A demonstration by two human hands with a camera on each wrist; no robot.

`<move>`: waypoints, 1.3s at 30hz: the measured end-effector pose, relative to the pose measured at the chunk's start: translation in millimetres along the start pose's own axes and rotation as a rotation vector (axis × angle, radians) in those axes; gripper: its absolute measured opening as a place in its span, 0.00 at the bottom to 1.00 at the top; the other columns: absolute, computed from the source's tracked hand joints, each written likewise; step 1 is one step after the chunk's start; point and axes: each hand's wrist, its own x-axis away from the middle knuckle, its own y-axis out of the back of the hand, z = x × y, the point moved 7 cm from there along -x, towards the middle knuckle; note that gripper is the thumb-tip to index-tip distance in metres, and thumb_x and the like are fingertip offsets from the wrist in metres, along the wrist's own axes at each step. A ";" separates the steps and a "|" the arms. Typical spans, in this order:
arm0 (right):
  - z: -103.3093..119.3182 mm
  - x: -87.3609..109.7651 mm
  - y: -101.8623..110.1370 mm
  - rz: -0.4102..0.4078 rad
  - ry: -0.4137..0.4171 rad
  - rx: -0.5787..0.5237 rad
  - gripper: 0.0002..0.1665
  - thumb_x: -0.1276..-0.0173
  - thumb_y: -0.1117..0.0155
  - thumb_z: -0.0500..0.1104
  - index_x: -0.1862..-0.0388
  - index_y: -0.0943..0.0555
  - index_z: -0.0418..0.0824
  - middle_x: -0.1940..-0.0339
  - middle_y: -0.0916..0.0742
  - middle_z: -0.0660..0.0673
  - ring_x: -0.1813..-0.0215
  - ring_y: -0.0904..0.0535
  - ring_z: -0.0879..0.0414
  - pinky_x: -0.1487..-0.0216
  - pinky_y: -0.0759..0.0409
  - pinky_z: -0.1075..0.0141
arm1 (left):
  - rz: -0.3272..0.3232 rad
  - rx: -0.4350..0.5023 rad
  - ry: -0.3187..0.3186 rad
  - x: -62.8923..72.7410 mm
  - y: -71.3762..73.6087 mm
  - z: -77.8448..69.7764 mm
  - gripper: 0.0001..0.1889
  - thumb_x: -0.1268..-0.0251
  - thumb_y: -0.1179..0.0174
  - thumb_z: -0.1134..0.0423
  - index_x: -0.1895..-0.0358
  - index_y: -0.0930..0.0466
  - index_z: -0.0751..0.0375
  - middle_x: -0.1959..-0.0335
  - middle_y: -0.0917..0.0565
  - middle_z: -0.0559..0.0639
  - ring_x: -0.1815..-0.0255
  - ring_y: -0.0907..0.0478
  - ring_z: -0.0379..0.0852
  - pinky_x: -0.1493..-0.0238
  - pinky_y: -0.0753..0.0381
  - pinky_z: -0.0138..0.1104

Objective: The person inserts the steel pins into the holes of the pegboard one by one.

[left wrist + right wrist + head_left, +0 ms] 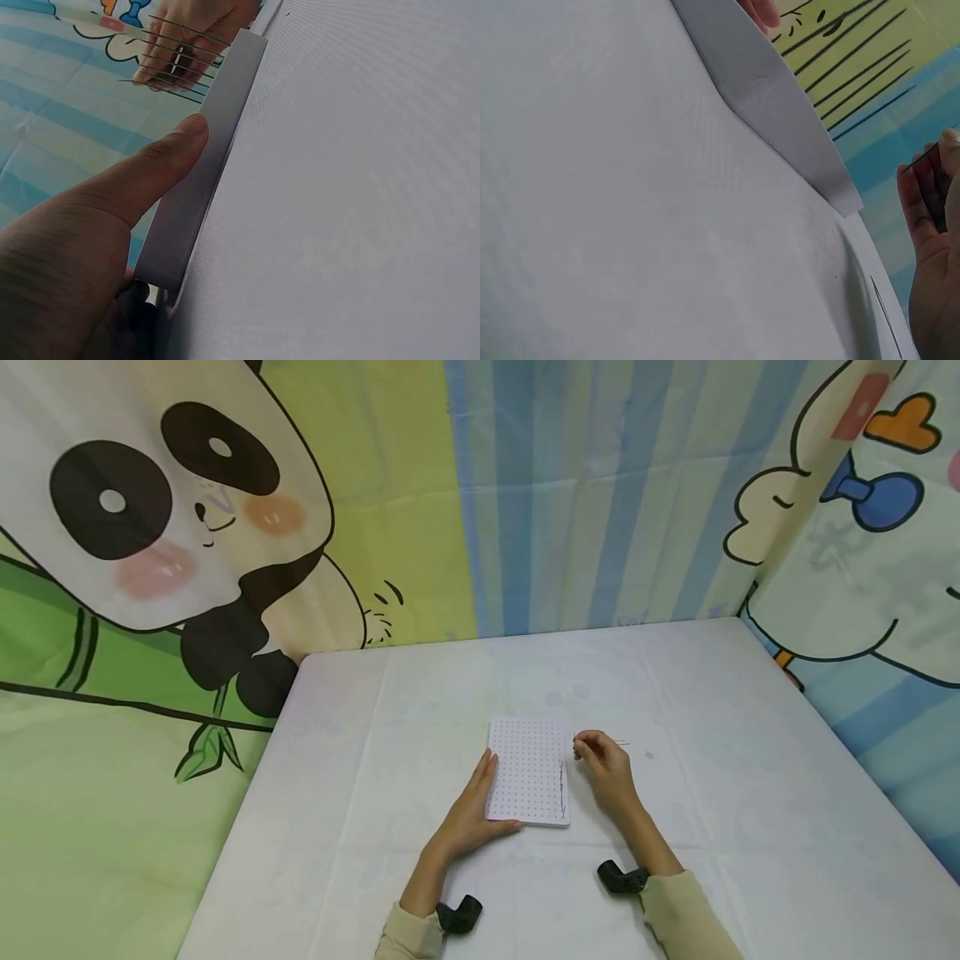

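Observation:
A white board [528, 777] with a grid of small holes lies on the table. Several thin dark needles [562, 789] stand upright in a row along its right side; the right wrist view shows these needles [870, 105] rising from the board's top. My left hand [468, 814] rests against the board's near left corner, fingers straight along the left side and thumb [169, 154] pressed on the near edge. Beside the board's far right part, my right hand [603, 768] pinches one thin needle [924, 157] between thumb and index finger. The needle's lower end is hard to make out.
A thin needle [885, 315] lies on the white-covered table [420, 718] close to my right hand. Behind the table hang curtains [360, 485] with cartoon prints. Black devices [459, 914] are worn at both wrists.

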 end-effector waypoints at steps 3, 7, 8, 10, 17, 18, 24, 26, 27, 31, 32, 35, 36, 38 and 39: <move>5.2 0.0 -6.3 0.028 0.027 -0.037 0.06 0.34 0.44 0.32 0.60 0.24 0.30 0.71 0.19 0.36 0.68 0.21 0.48 0.64 0.22 0.61 | 0.002 0.001 -0.001 0.1 -0.1 0.0 0.61 0.59 0.30 0.41 0.26 0.62 0.57 0.25 0.63 0.47 0.27 0.59 0.47 0.33 0.46 0.44; 18.5 0.5 -9.9 0.044 0.057 -0.070 0.05 0.37 0.44 0.26 0.62 0.24 0.26 0.71 0.18 0.33 0.69 0.21 0.41 0.62 0.21 0.61 | -0.003 0.007 -0.014 -0.1 1.4 -1.2 0.60 0.58 0.30 0.42 0.26 0.62 0.57 0.25 0.62 0.48 0.27 0.58 0.48 0.33 0.46 0.44; 23.0 0.9 -10.6 0.048 0.065 -0.055 0.05 0.38 0.43 0.25 0.63 0.24 0.25 0.71 0.18 0.32 0.68 0.21 0.41 0.62 0.20 0.62 | -0.006 0.007 -0.019 -0.1 1.8 -1.7 0.60 0.58 0.30 0.42 0.26 0.61 0.57 0.25 0.62 0.49 0.27 0.58 0.48 0.34 0.45 0.44; 31.3 1.6 -11.7 0.054 0.073 -0.009 0.05 0.39 0.42 0.25 0.64 0.23 0.25 0.70 0.18 0.32 0.68 0.20 0.41 0.61 0.20 0.65 | -0.008 0.009 -0.024 -0.1 2.5 -2.2 0.60 0.58 0.30 0.42 0.26 0.61 0.57 0.25 0.61 0.50 0.28 0.57 0.49 0.34 0.45 0.45; 43.6 4.6 -15.0 0.085 0.078 0.118 0.06 0.45 0.37 0.24 0.67 0.22 0.26 0.68 0.16 0.37 0.64 0.19 0.47 0.62 0.19 0.61 | 0.005 0.019 -0.010 -0.3 1.0 -0.7 0.60 0.58 0.31 0.41 0.26 0.62 0.56 0.25 0.63 0.49 0.27 0.58 0.48 0.34 0.45 0.45; 44.9 4.9 -15.3 0.087 0.089 0.125 0.06 0.45 0.37 0.24 0.68 0.22 0.27 0.69 0.16 0.37 0.65 0.19 0.46 0.63 0.19 0.60 | 0.005 0.020 -0.009 -0.4 0.9 -0.5 0.60 0.58 0.31 0.40 0.26 0.62 0.56 0.25 0.63 0.49 0.27 0.58 0.48 0.34 0.45 0.45; 46.6 6.9 -17.1 0.110 0.142 0.169 0.08 0.48 0.36 0.22 0.69 0.23 0.27 0.70 0.17 0.38 0.67 0.20 0.46 0.65 0.19 0.56 | 0.004 0.016 -0.008 -0.4 0.2 0.3 0.60 0.58 0.32 0.39 0.26 0.61 0.56 0.25 0.63 0.49 0.28 0.57 0.49 0.34 0.44 0.45; 45.7 7.2 -17.8 0.116 0.151 0.180 0.09 0.49 0.36 0.21 0.69 0.23 0.28 0.71 0.17 0.38 0.67 0.20 0.46 0.65 0.19 0.55 | 0.004 0.015 -0.011 -0.2 0.2 0.5 0.60 0.58 0.32 0.39 0.26 0.60 0.57 0.25 0.62 0.49 0.28 0.57 0.49 0.34 0.44 0.45; 41.5 7.1 -18.0 0.118 0.154 0.176 0.09 0.49 0.36 0.21 0.70 0.23 0.28 0.71 0.17 0.38 0.67 0.20 0.45 0.65 0.19 0.55 | 0.003 0.015 -0.012 -0.2 0.3 0.6 0.60 0.58 0.32 0.39 0.26 0.60 0.57 0.25 0.62 0.49 0.28 0.57 0.49 0.34 0.44 0.45; 22.7 6.7 -18.4 0.122 0.155 0.174 0.11 0.51 0.34 0.22 0.70 0.22 0.32 0.72 0.16 0.42 0.68 0.20 0.48 0.66 0.19 0.57 | 0.005 0.016 -0.012 0.3 0.7 0.8 0.59 0.57 0.32 0.39 0.26 0.60 0.57 0.25 0.62 0.49 0.28 0.57 0.50 0.35 0.43 0.45; 18.1 6.5 -18.3 0.122 0.155 0.180 0.12 0.51 0.34 0.22 0.70 0.22 0.33 0.72 0.16 0.44 0.68 0.19 0.49 0.66 0.19 0.58 | 0.006 0.016 -0.011 0.4 0.7 0.8 0.59 0.58 0.32 0.39 0.26 0.60 0.57 0.25 0.63 0.49 0.28 0.57 0.50 0.35 0.43 0.45; 11.1 5.8 -17.9 0.129 0.159 0.201 0.13 0.50 0.32 0.25 0.70 0.22 0.38 0.72 0.16 0.49 0.69 0.19 0.55 0.65 0.19 0.63 | 0.004 0.020 -0.010 0.9 1.0 0.6 0.59 0.58 0.32 0.39 0.26 0.59 0.57 0.25 0.63 0.49 0.28 0.57 0.50 0.35 0.43 0.45; 11.2 5.6 -17.7 0.132 0.167 0.213 0.12 0.50 0.32 0.26 0.70 0.22 0.39 0.72 0.16 0.51 0.69 0.19 0.56 0.65 0.19 0.64 | 0.004 0.021 -0.010 1.0 1.0 0.5 0.59 0.58 0.31 0.40 0.26 0.59 0.57 0.25 0.63 0.48 0.28 0.57 0.50 0.35 0.43 0.45; 12.2 4.8 -17.4 0.139 0.181 0.231 0.12 0.49 0.31 0.28 0.70 0.22 0.41 0.73 0.16 0.52 0.70 0.20 0.59 0.65 0.20 0.66 | 0.002 0.022 -0.011 1.0 0.8 0.6 0.59 0.58 0.31 0.40 0.26 0.59 0.57 0.25 0.63 0.48 0.28 0.57 0.50 0.35 0.43 0.45; 12.0 4.4 -17.4 0.145 0.184 0.235 0.12 0.49 0.31 0.28 0.70 0.22 0.41 0.73 0.16 0.53 0.70 0.20 0.60 0.66 0.20 0.66 | 0.001 0.022 -0.010 1.0 0.7 0.5 0.59 0.58 0.31 0.40 0.26 0.59 0.57 0.25 0.63 0.48 0.28 0.57 0.50 0.35 0.43 0.45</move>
